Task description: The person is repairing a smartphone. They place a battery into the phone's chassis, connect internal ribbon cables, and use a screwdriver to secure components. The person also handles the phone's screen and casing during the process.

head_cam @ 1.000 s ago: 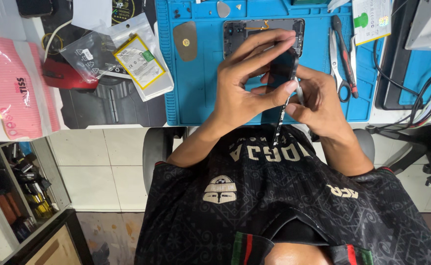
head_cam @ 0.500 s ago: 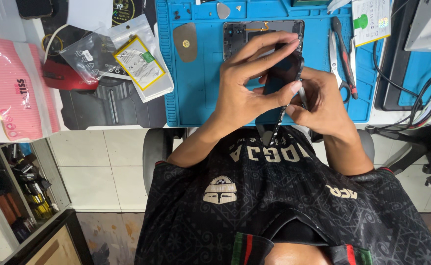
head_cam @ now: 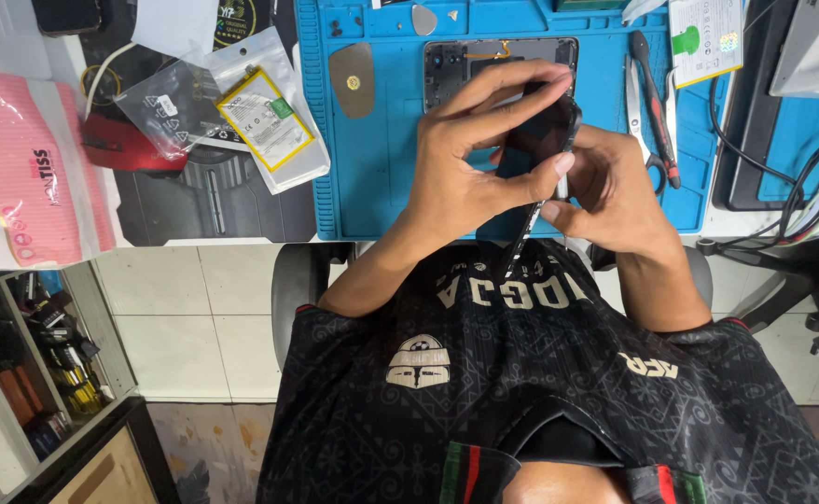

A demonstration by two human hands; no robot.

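Apparently light, thin, stiff and breakable, the dark phone part (head_cam: 542, 140) sat at twelve o'clock over the blue mat (head_cam: 372, 177), pinched by its edges in the left hand (head_cam: 470, 173), while the right hand (head_cam: 615, 187) gripped a thin tool (head_cam: 521, 238).

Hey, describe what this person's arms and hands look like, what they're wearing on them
Both forearms are bare; the left hand and right hand have no gloves, and no rings or watch show. Short black sleeves with a faint grey geometric pattern end above the elbows, part of a black jersey with pale lettering and a crest.
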